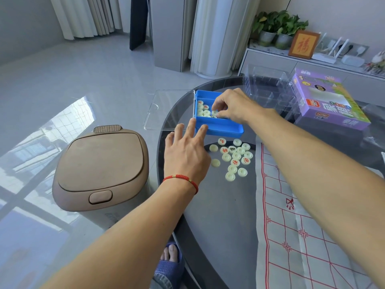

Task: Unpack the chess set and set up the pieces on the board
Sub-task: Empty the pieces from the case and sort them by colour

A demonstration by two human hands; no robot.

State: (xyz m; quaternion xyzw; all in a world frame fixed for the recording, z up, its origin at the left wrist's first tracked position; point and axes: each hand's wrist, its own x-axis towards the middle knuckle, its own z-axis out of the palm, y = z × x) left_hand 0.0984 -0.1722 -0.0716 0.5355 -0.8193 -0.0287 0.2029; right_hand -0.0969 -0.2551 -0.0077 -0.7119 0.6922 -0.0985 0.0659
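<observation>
The right hand (233, 107) reaches into the blue box (220, 127), its curled fingers (217, 105) pinching a pale chess piece (214, 112) among those left inside. The left hand (185, 151) has straight, spread fingers, tips touching the box's near wall. The box's clear lid (166, 110) lies folded open beyond the edge of the dark round surface (208, 205). Just before the box sits a loose pile of pieces (233, 158), beside the paper board (295, 226) with its red grid. A purple carton (325, 101) lies farther right, a brown bin (102, 167) to the left
</observation>
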